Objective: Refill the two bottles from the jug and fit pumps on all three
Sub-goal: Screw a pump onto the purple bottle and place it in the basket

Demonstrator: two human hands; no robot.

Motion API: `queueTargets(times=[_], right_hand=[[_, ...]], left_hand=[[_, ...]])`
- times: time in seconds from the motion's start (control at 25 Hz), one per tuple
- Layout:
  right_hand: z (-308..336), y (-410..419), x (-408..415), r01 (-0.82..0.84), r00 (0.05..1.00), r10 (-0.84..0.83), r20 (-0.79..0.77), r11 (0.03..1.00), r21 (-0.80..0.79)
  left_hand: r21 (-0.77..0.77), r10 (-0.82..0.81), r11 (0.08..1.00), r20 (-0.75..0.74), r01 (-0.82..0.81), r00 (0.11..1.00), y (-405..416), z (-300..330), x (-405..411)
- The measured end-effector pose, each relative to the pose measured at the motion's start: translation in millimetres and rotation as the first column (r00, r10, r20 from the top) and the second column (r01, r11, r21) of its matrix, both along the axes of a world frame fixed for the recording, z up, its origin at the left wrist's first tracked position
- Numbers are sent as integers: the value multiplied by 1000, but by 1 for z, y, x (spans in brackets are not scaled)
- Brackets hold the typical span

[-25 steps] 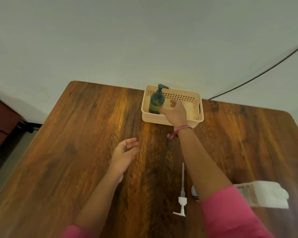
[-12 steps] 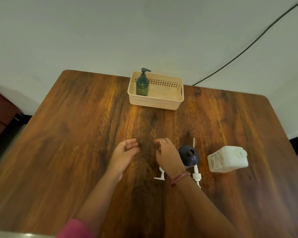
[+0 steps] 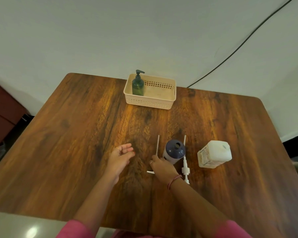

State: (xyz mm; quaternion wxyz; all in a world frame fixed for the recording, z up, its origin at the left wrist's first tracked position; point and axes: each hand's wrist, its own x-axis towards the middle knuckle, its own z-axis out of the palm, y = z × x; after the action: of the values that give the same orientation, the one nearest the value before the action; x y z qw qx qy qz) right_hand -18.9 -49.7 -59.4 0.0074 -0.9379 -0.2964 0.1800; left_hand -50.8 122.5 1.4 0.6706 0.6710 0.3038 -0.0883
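A green bottle (image 3: pixel 137 86) with its pump fitted stands in the left end of a cream basket (image 3: pixel 151 102) at the table's far edge. A white bottle with a dark blue top (image 3: pixel 175 150) stands open-necked in the middle. A white pump (image 3: pixel 157 148) lies left of it, and my right hand (image 3: pixel 163 167) rests over that pump's head, fingers closing on it. A second white pump (image 3: pixel 185 166) lies right of the bottle. The white jug (image 3: pixel 214 154) stands further right. My left hand (image 3: pixel 120 158) hovers open, holding nothing.
The wooden table (image 3: pixel 76 143) has rounded corners and stands against a pale wall. A black cable (image 3: pixel 239 47) runs down the wall to the table's back edge. A dark cabinet (image 3: pixel 2 115) stands at the left.
My right hand left the green bottle in the basket and came back near to the white pump beside the blue-topped bottle. The view tilted down, showing the jug and both pumps.
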Motion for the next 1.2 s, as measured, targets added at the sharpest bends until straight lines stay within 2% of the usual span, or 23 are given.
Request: queueTargets(times=[0.12,0.2,0.28,0.4,0.48,0.64,0.72,0.8,0.96,1.2], right_hand=[[-5,-7,1,-42,999,42,3,993,113],[3,-10,-1,-9,999,23,-42,952,307],[24,-13,-5,117,990,-54,-131,835,538],[68,-24,-13,315,949,-187,-254,570,759],[93,-38,-13,407,913,-201,-354,447,797],[127,-68,4,486,871,-266,-413,347,802],[138,-80,15,496,859,-327,-395,333,802],[147,-90,23,448,878,-347,-329,355,820],[160,-106,32,414,889,-346,-299,334,847],[171,-113,39,384,891,-368,-266,298,874]], left_hand=[[9,12,1000,-1,-12,1000,-5,-2,-5],[25,17,1000,-1,-17,1000,-8,-4,-6],[46,31,998,0,-31,1000,-11,-4,-6],[39,40,998,26,-41,999,-23,-4,-4],[58,7,998,39,-10,999,-34,-5,-1],[143,-254,957,4,251,967,-62,-10,10],[222,-395,897,9,383,919,-80,-15,16],[312,-474,837,4,449,881,-99,-18,20],[304,-492,841,82,448,867,-124,-28,30],[325,-417,876,140,356,898,-129,-36,36]])
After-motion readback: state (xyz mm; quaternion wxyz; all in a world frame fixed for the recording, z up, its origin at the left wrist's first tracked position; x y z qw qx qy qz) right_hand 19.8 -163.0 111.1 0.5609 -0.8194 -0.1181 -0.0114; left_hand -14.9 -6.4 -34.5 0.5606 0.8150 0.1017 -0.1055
